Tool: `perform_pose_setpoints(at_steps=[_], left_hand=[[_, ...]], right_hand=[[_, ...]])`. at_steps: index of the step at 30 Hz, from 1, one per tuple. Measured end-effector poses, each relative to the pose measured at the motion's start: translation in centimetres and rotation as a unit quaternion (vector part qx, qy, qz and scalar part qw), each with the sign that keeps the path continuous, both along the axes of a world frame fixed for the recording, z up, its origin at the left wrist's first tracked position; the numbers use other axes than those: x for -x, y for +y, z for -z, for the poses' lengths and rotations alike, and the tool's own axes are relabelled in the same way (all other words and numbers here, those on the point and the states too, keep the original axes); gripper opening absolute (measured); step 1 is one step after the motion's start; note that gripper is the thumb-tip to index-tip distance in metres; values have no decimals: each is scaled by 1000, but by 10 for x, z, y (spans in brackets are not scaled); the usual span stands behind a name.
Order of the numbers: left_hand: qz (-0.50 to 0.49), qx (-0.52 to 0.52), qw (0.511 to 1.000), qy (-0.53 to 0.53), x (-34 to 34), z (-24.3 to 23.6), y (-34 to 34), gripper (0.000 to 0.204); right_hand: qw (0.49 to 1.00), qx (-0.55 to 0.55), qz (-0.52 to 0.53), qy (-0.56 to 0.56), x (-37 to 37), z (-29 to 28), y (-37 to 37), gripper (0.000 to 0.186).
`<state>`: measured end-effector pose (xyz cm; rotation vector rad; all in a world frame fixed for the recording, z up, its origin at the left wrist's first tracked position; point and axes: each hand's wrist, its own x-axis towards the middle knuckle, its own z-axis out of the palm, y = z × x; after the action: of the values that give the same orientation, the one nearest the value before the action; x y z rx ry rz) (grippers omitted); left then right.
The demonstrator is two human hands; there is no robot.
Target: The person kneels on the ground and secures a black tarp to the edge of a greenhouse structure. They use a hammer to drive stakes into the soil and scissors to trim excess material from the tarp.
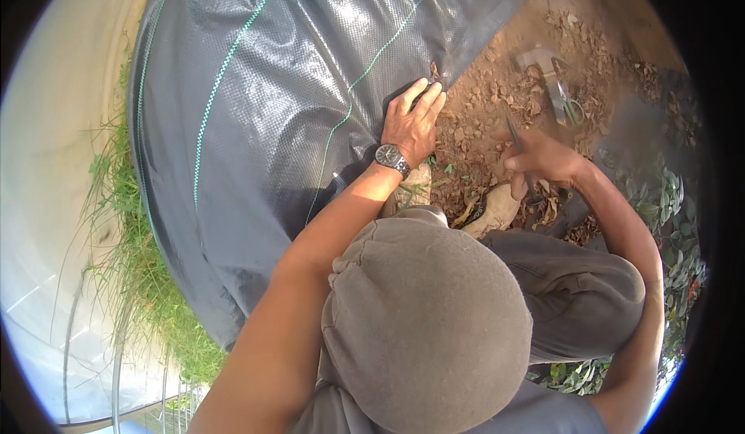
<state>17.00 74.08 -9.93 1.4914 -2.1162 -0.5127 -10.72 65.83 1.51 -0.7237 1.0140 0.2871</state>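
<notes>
My left hand (413, 123), with a dark wristwatch above it, lies flat with fingers stretched on the edge of a black woven ground cover (264, 116) with green stripe lines. Over the bare soil to its right, my right hand (543, 157) is closed around a thin dark rod (513, 133), held upright and tilted; its exact kind is unclear. Beyond that hand, a claw hammer (547, 73) rests on the soil. Scissors with green handles (574, 112) lie against the hammer.
Brown soil (481, 96) with stones and dry leaves borders the sheet. My bent knees (427, 325) and shoes (497, 210) fill the near middle. Green grass (167, 286) runs along the left beside a pale plastic wall (54, 201). Leafy plants (667, 224) stand at right.
</notes>
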Motion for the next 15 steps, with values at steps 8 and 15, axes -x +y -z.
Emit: perform_pose_setpoints(at_steps=[8, 15], left_hand=[[1, -46, 998, -35, 3, -10, 1, 62], [6, -52, 998, -26, -1, -13, 1, 64]], right_hand=[[990, 139, 4, -28, -45, -16, -38, 71], [983, 169, -13, 75, -80, -17, -41, 54]])
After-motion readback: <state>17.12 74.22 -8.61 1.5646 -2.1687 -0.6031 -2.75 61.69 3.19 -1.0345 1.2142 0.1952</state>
